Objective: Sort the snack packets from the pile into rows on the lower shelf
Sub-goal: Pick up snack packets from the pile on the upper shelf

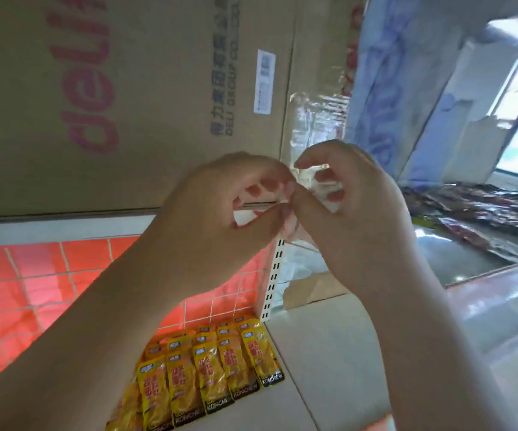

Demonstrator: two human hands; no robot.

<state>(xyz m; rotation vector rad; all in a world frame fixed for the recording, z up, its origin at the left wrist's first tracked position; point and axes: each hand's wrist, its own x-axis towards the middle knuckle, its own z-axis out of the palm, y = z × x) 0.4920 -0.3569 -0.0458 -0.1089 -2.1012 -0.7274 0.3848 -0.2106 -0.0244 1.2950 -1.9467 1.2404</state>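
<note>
Both hands are raised together in the middle of the view. My left hand (220, 206) has its fingers curled round a thin, pale snack packet (253, 209) seen edge-on and mostly hidden. My right hand (354, 213) meets it from the right, fingers curled and pinching the same packet's end. Below the hands, yellow snack packets (214, 368) lie in overlapping rows on the white lower shelf (329, 353), against its back left corner. A pile of dark packets (485, 209) lies on the floor at the right.
A large cardboard box (127, 88) with red lettering fills the space above the shelf. An orange tiled back panel (33, 275) stands behind the rows. A white perforated upright (271, 281) marks the shelf's right back corner. Bright windows show far right.
</note>
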